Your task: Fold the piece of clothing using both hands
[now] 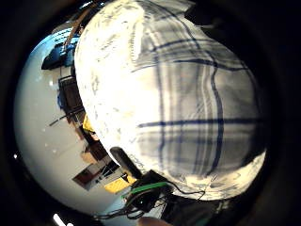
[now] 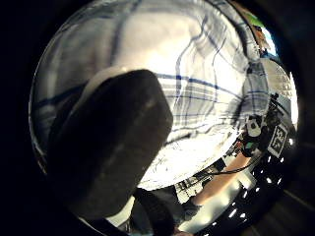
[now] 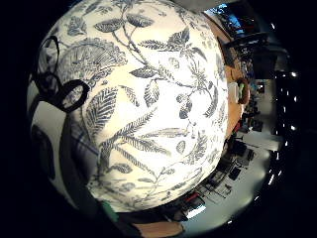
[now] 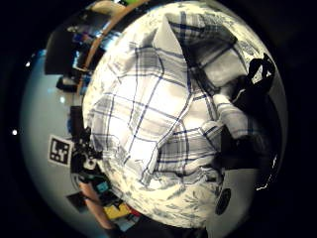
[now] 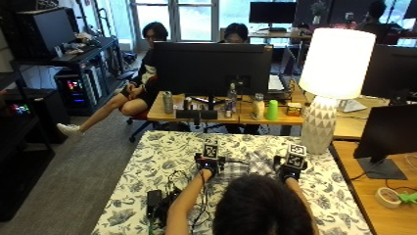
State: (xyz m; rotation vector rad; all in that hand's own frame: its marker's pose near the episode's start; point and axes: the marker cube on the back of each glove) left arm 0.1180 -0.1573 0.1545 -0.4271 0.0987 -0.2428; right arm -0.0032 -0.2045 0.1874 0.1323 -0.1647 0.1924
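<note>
A white shirt with blue checks [image 5: 249,167] lies bunched on the flowered tablecloth [image 5: 163,152] in front of me, between my two hands. My left hand [image 5: 208,169] is at the shirt's left edge. The checked cloth [image 1: 188,103] fills its palm views, and its thumb [image 2: 108,152] curls over the cloth [image 2: 206,83]. My right hand [image 5: 290,171] is at the shirt's right edge. Its thumb side view shows the shirt [image 4: 143,119] with the collar [image 4: 168,34] spread on the table, one edge drawn up to the fingers [image 4: 233,116]. My head hides the shirt's near part.
A white lamp [image 5: 329,73] stands at the table's far right corner. Black cables and a small black box [image 5: 156,198] lie on the tablecloth at my left. A desk with a monitor [image 5: 212,68], bottles and seated people stands beyond the far edge.
</note>
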